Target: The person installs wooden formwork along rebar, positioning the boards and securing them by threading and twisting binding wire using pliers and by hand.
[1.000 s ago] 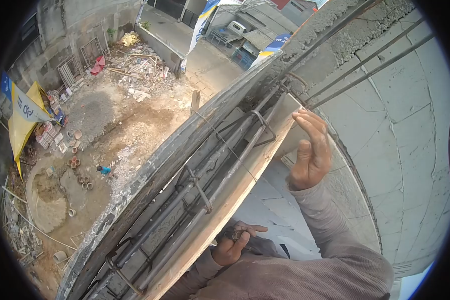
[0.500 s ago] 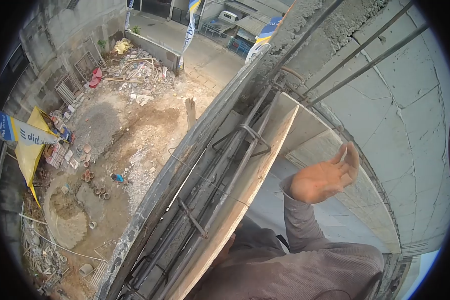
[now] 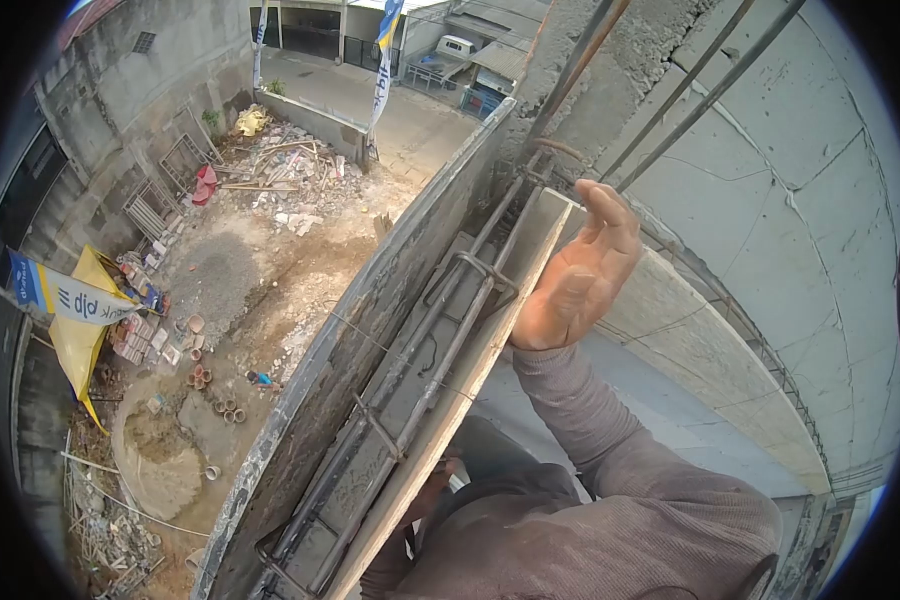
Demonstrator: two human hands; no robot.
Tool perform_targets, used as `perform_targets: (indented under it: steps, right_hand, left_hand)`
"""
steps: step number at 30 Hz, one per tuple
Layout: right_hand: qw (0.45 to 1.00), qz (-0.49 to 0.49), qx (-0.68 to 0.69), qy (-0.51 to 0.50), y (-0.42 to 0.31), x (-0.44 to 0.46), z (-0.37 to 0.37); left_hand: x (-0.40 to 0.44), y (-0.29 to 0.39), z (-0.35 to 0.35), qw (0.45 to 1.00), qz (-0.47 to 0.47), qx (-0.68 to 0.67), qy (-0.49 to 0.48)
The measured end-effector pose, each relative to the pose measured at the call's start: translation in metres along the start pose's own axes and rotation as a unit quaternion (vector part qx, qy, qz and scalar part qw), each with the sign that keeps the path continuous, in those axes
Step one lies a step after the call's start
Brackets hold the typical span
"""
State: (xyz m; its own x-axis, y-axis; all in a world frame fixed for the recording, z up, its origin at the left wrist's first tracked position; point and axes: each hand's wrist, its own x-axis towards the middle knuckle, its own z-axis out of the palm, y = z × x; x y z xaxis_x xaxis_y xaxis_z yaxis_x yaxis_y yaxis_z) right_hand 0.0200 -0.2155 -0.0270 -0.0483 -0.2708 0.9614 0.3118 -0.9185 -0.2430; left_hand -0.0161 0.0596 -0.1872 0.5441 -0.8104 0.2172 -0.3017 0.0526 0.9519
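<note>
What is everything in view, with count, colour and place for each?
formwork board: one, pale-edged, beside the right hand
weathered formwork side: one, grey, left of the rebar
rebar with stirrups: several, dark grey, between them
protruding bars: at least four, grey-brown, upper right
cracked concrete surface: one, grey, right
banners: at least three, white-blue-yellow where clear, top and left
vehicle: one, white, top
rubble heap: one, mixed, yard
gravel heap: one, grey, yard
distant person: one, blue top, yard
right hand: one, bare, upper centre
left hand: one, partly hidden, lower centre
</note>
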Motion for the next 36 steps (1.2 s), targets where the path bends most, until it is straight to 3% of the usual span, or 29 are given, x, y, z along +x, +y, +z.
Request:
perform_targets:
  steps: [2, 3, 4, 5, 6, 7, 8, 9, 11, 13, 15, 17, 18, 19, 20, 21, 22, 25, 30, 31, 33, 35, 36]
  right_hand:
    - [0.980, 0.055, -0.017, -0.190, -0.003, 0.019, -0.006]
    - [0.980, 0.056, -0.016, -0.191, -0.004, 0.032, -0.011]
    - [0.949, 0.090, 0.034, -0.301, -0.003, 0.048, -0.018]
    - [0.902, 0.120, 0.083, -0.406, -0.002, 0.064, -0.022]
    - [0.876, 0.086, 0.061, -0.470, -0.002, 0.079, -0.023]
    - [0.875, 0.082, 0.061, -0.474, 0.001, 0.090, -0.023]
    - [0.826, 0.110, 0.039, -0.551, 0.004, 0.099, -0.022]
    - [0.770, 0.136, 0.017, -0.623, 0.005, 0.105, -0.020]
    - [0.754, 0.148, 0.010, -0.640, 0.000, 0.107, -0.006]
    - [0.672, 0.206, -0.032, -0.711, -0.005, 0.109, 0.006]
    - [0.676, 0.193, -0.072, -0.708, -0.002, 0.099, 0.008]
    - [0.679, 0.178, -0.112, -0.703, -0.005, 0.095, 0.010]
    - [0.665, 0.175, -0.106, -0.718, -0.011, 0.099, 0.011]
    - [0.652, 0.172, -0.101, -0.731, -0.016, 0.101, 0.012]
    - [0.684, 0.157, -0.079, -0.708, -0.014, 0.095, 0.013]
    - [0.682, 0.155, -0.080, -0.711, -0.014, 0.094, 0.018]
    - [0.682, 0.176, -0.085, -0.705, -0.013, 0.093, 0.022]
    - [0.682, 0.194, -0.095, -0.699, -0.013, 0.093, 0.035]
    - [0.631, 0.189, -0.173, -0.732, -0.021, 0.095, 0.048]
    - [0.633, 0.191, -0.177, -0.729, -0.021, 0.093, 0.047]
    - [0.670, 0.107, -0.164, -0.716, -0.019, 0.088, 0.042]
    - [0.678, 0.124, -0.175, -0.704, -0.021, 0.090, 0.044]
    - [0.651, 0.186, -0.169, -0.717, -0.030, 0.099, 0.048]
  left_hand:
    - [0.002, 0.013, 0.003, 0.997, -0.037, -0.064, 0.002]
    - [0.001, 0.016, 0.004, 0.989, -0.070, -0.130, 0.007]
    - [-0.005, 0.004, 0.009, 0.979, -0.093, -0.181, 0.002]
    - [-0.005, 0.004, 0.007, 0.979, -0.092, -0.184, 0.004]
    - [-0.004, 0.005, 0.004, 0.992, -0.050, -0.116, 0.008]
    - [-0.003, 0.006, 0.004, 0.999, -0.008, -0.047, 0.012]
    - [-0.002, 0.004, 0.006, 0.992, -0.075, -0.102, -0.009]
    - [-0.002, 0.001, 0.007, 0.992, -0.073, -0.103, -0.006]
    - [-0.005, -0.005, 0.006, 0.992, -0.083, -0.094, -0.033]
    - [-0.002, -0.001, 0.004, 0.996, -0.055, -0.065, -0.022]
    - [-0.008, -0.010, 0.007, 0.999, -0.029, -0.036, -0.011]
    - [-0.024, -0.041, 0.024, 0.964, -0.102, -0.240, 0.059]
    - [-0.021, -0.041, 0.021, 0.942, -0.162, -0.293, -0.026]
    - [-0.019, -0.033, 0.021, 0.980, -0.004, -0.199, -0.009]
    - [-0.020, -0.035, 0.018, 0.992, 0.029, -0.116, -0.029]
    - [-0.021, -0.038, 0.014, 0.996, 0.061, -0.032, -0.050]
    - [-0.021, -0.053, 0.033, 0.984, 0.076, -0.160, 0.018]
    - [-0.029, -0.062, 0.034, 0.982, 0.042, -0.182, 0.014]
    - [-0.020, -0.033, 0.018, 0.974, -0.035, -0.224, -0.018]
    - [-0.016, -0.027, 0.014, 0.972, -0.049, -0.228, -0.026]
    - [-0.009, -0.016, 0.010, 0.969, -0.076, -0.232, -0.042]
    - [-0.004, -0.009, 0.009, 0.965, -0.105, -0.230, -0.064]
    - [-0.008, -0.023, 0.010, 0.988, -0.098, -0.054, -0.109]
